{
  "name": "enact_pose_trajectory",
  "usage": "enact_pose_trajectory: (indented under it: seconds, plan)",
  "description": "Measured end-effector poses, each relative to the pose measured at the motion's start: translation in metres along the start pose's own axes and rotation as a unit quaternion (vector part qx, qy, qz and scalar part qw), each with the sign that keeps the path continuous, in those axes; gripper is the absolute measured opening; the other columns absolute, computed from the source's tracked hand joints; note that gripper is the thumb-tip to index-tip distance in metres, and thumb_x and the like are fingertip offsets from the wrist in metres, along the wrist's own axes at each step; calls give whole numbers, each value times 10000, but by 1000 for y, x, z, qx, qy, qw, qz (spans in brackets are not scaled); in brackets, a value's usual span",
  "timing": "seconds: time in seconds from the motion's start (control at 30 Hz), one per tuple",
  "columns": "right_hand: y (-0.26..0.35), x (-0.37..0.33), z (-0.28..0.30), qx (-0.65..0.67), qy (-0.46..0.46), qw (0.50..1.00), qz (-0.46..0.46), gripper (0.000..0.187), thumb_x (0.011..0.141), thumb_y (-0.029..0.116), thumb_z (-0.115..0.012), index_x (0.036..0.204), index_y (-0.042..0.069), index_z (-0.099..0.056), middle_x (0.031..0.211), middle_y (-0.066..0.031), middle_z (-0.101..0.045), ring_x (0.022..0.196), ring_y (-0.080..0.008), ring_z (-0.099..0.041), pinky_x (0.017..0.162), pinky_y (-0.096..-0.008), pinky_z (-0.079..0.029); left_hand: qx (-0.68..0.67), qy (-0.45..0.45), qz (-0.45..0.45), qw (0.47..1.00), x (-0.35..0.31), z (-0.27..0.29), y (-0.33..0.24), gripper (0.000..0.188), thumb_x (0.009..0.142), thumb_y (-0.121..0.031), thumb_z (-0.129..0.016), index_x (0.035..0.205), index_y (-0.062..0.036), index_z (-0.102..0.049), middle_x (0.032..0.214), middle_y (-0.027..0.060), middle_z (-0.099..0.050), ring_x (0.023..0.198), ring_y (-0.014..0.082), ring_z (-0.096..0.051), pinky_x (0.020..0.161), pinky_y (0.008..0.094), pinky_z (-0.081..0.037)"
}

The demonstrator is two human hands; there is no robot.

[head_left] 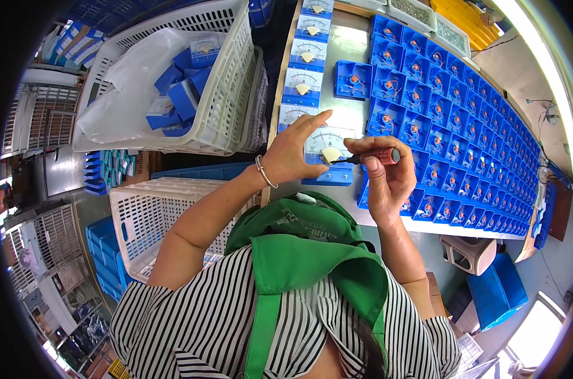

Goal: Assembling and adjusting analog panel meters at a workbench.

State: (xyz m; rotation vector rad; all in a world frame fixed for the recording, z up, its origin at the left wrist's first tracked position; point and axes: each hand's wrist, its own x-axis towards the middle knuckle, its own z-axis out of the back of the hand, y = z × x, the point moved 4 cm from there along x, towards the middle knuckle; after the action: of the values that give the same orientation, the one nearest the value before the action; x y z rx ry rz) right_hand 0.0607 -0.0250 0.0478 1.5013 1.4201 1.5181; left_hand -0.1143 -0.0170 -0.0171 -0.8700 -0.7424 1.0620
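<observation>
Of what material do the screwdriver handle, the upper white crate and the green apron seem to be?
Screwdriver handle: probably plastic or rubber; red, with slight sheen.
Upper white crate: likely plastic, dull; regularly slotted, as if moulded.
Green apron: apparently cloth, matte; it drapes in soft folds.

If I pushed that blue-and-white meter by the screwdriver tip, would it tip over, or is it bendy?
The meter probably won't tip easily, because it lies flat with its dial facing up. Its straight-edged blue case looks like stiff plastic, so it likely won't bend. The smooth front might scratch or crack if dropped.
</observation>
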Motion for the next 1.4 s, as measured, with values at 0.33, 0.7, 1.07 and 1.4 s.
enact_pose_trajectory:
  seconds: [0.33, 0.7, 1.07, 1.4]
  plan:
    - [-2, -7, 10, -46, 66, 996, -35, 323, 927, 14, -549, 1228, -42, -444, 1113, -190, -606, 1021, -264, -631, 917, -393, -503, -12, 33, -36, 999, -4, -1, -1, 954, 582, -251, -780, 1423, -87, -362, 1306, 161, -501, 1149, 306, -525, 994, 383, -423]
    - [4, -5, 12, 8, 70, 996, -47, 332, 932, 6, -537, 1243, -46, -433, 1104, -210, -599, 1002, -263, -624, 892, -399, -511, -28, 58, -43, 997, -2, 0, -2, 957, 580, -240, -773, 1431, -88, -362, 1301, 169, -506, 1160, 318, -521, 1002, 383, -416]
    - [30, -10, -4, -379, 102, 917, 66, 398, 733, -66, -713, 1099, 20, -584, 929, -125, -663, 802, -269, -664, 674, -322, -533, 31, 32, -47, 998, -8, 1, 2, 922, 593, -216, -768, 1420, -102, -376, 1268, 146, -525, 1112, 312, -529, 972, 387, -437]
    - [29, -16, -14, -245, 339, 908, 11, 377, 664, -78, -694, 1016, 51, -655, 1038, -110, -681, 904, -289, -675, 736, -352, -546, 1, 39, -47, 998, -14, -2, 9, 918, 587, -202, -775, 1411, -94, -386, 1327, 116, -510, 1131, 287, -527, 997, 367, -425]
